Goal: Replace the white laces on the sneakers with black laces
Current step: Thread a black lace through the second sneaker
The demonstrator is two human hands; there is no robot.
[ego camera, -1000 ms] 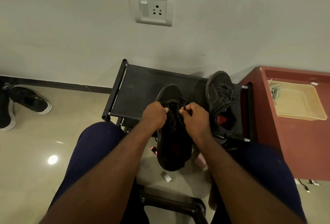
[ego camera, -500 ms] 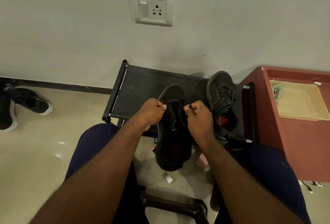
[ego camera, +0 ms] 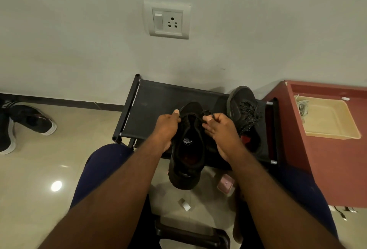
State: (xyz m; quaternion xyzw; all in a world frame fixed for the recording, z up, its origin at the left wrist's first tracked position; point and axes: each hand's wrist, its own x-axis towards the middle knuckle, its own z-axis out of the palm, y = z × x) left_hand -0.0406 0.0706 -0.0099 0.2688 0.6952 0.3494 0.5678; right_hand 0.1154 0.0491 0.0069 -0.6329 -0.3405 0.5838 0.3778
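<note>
At the far left, a pair of black sneakers with white soles (ego camera: 29,121) lies on the glossy beige floor, well apart from the work. Against the wall stands a low black fabric-topped rack (ego camera: 155,105).

The left hand (ego camera: 166,127) pinches one end of the thin black lace (ego camera: 207,113) between thumb and curled fingers, at the left edge of the black mesh sneaker (ego camera: 187,149). This sneaker rests with its toe on the rack and its heel hanging over the front edge toward the person. The right hand (ego camera: 220,129) pinches the other lace end at the sneaker's right edge.

A second ago the two hands were almost touching over the tongue. Now they have drawn apart, and the shoe's opening and insole logo show between them. That suggests the lace has just been pulled snug through a pair of eyelets (black on black, so which pair I cannot tell). More rows probably remain.

Just beside the right hand, a second black sneaker with knotted black laces (ego camera: 244,113) lies on the rack and looks finished.

Further right, a shallow beige plastic tray (ego camera: 333,129) sits on a red-brown cabinet (ego camera: 327,169), with a tangle of pale white laces (ego camera: 300,106) in its near-left corner.
</note>
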